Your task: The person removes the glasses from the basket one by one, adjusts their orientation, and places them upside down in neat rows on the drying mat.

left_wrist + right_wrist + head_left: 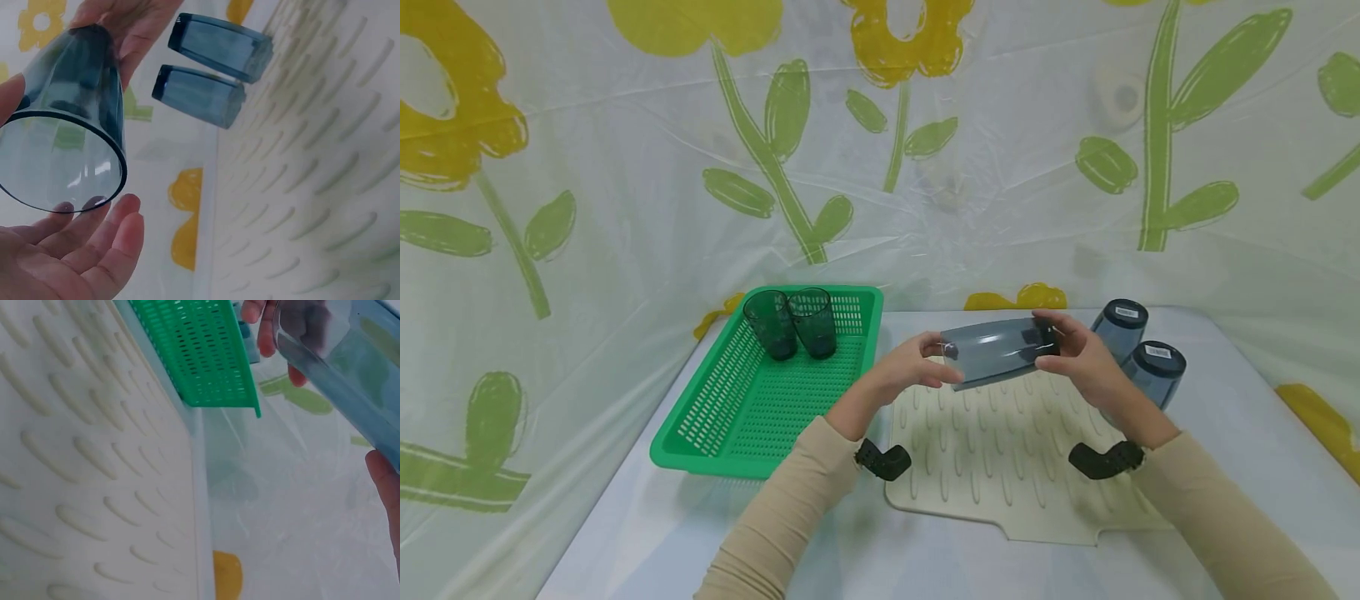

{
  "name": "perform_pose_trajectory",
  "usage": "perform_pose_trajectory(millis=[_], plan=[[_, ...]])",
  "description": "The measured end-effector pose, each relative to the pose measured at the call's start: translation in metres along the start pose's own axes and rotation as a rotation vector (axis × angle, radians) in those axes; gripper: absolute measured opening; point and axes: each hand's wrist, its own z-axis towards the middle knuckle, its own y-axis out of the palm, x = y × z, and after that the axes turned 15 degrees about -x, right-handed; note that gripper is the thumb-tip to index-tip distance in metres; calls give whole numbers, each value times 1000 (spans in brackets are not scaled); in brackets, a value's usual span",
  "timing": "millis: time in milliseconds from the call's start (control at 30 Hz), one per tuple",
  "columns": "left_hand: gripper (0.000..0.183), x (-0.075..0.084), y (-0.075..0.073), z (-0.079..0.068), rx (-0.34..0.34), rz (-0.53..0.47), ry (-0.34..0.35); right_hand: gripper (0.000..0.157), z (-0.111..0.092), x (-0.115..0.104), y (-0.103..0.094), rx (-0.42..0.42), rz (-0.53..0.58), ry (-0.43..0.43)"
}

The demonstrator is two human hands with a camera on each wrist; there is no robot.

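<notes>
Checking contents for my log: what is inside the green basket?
Inside the green basket, two dark glasses stand, rims up, at the far end. Its near right corner cannot be seen behind the left sleeve.

Here the white table [940, 567] is spreading wide, and it's carrying a pair of things side by side. Over on the left, a green basket [722, 465] is sitting with its slotted walls flaring outward. Just beside it, to the right, a cream mat [977, 467] is lying flat, showing off rows of raised ridges, its tab jutting from the near edge.
</notes>
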Motion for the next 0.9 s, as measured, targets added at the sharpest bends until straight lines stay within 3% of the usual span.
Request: perform_pose_trajectory(millis=[233, 467, 667, 900], plan=[[75, -4, 0, 1, -14, 67, -41, 50, 5, -5, 3, 31, 11, -33], [74, -5, -3, 1, 21, 136, -57, 46, 12, -13, 3, 33, -13, -24], [74, -3, -8, -4, 70, 136, -61, 47, 22, -22, -2, 46, -179, 99], [74, 1, -19, -14, 111, 140, -76, 66, 33, -27, -10, 78, -387, 233]])
